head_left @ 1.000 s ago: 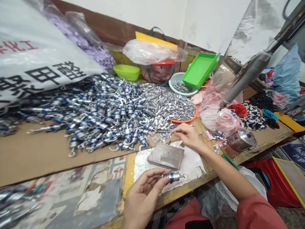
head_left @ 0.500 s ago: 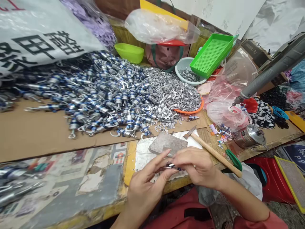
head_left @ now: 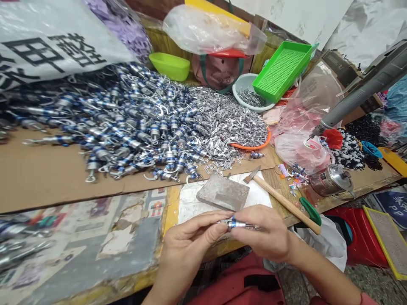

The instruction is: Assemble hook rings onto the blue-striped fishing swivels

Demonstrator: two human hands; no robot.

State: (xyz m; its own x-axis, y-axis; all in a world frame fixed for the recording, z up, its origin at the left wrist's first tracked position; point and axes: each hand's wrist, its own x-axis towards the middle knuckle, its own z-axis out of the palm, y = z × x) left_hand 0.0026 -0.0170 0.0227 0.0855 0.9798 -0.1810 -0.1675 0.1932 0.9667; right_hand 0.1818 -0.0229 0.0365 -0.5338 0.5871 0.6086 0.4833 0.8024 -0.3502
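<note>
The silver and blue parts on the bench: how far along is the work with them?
Seemingly done: a large heap of silver-and-blue pieces lies on the cardboard. In hand: left hand and right hand pinch one such piece together. Left: a big pile of small silver tabs remains. The hammer lies untouched.

Bright even light, soft shadows, edges stretched, lower-left blurred

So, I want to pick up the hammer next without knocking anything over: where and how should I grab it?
Probably the bare wooden handle, taken from above at its near end. The hammer lies flat, its metal head pointing towards the stone block and loose metal pieces; the handle end lies by the table edge, nearest the right hand.
</note>
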